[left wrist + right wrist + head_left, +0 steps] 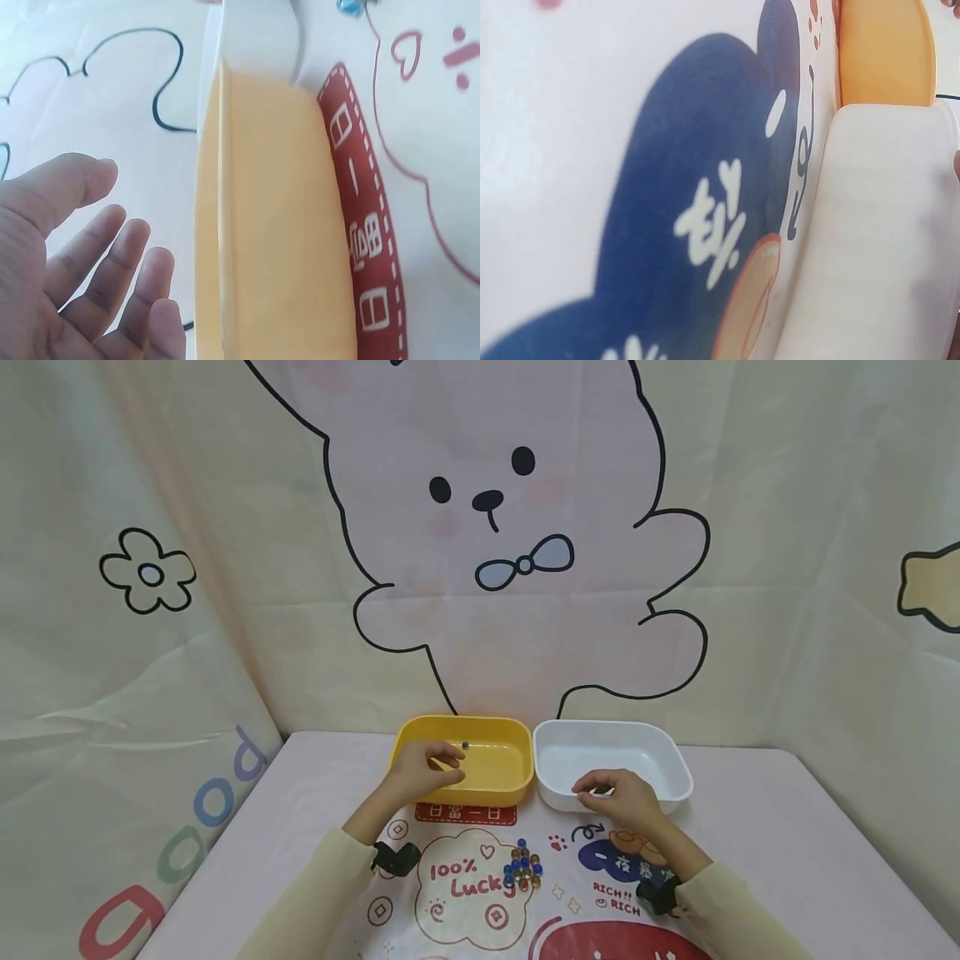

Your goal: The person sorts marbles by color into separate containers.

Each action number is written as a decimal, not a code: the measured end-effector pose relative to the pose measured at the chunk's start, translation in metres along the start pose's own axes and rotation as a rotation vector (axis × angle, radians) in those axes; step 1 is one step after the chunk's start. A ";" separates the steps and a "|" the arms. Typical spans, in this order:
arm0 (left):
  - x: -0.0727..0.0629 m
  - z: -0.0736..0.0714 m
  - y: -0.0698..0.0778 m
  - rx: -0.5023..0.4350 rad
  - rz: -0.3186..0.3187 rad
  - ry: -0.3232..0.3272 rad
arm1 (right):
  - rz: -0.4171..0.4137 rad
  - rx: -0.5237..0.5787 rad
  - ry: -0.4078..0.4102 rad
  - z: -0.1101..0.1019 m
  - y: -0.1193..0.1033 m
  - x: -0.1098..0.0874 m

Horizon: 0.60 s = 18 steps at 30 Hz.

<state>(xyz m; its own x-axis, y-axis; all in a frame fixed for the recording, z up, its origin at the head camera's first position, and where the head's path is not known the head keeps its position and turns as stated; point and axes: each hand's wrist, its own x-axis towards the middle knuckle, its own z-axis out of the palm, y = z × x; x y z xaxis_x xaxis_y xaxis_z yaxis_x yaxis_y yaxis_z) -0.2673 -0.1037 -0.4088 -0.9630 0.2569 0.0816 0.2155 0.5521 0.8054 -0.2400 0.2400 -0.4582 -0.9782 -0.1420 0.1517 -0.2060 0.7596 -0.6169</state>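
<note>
My left hand hovers over the yellow tub, thumb and fingers apart with nothing between them. A small dark blue marble shows inside that tub, just past the fingertips. In the left wrist view the left hand's relaxed fingers are beside the tub's wall. Above the near rim of the white tub is my right hand, its thumb and fingertips close together; whether a marble is between them is hidden. Blue and amber marbles lie in a cluster on the printed mat, nearer than the tubs.
Both tubs stand side by side toward the back of the table. A printed curtain with a bear drawing rises behind them. Each wrist wears a black strap, the left strap and the right strap.
</note>
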 end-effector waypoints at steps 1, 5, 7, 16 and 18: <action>-0.003 0.001 0.002 0.005 0.006 -0.001 | 0.000 -0.002 -0.001 0.000 0.000 0.000; -0.017 0.008 0.005 0.009 0.038 -0.024 | 0.005 -0.003 -0.002 0.000 -0.001 0.000; -0.023 0.013 0.006 0.006 0.063 -0.038 | 0.011 -0.001 -0.002 0.000 -0.001 0.000; -0.038 0.036 0.008 -0.006 0.172 -0.115 | 0.021 0.003 0.001 0.000 -0.002 -0.002; -0.040 0.041 0.008 -0.010 0.158 -0.135 | 0.019 0.008 0.000 0.000 -0.003 -0.002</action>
<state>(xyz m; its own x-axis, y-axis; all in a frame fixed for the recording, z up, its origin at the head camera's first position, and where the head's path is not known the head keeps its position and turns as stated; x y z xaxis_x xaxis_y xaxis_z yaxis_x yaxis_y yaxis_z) -0.2206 -0.0771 -0.4297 -0.8870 0.4435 0.1283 0.3596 0.4894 0.7945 -0.2377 0.2385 -0.4565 -0.9818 -0.1278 0.1403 -0.1880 0.7569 -0.6259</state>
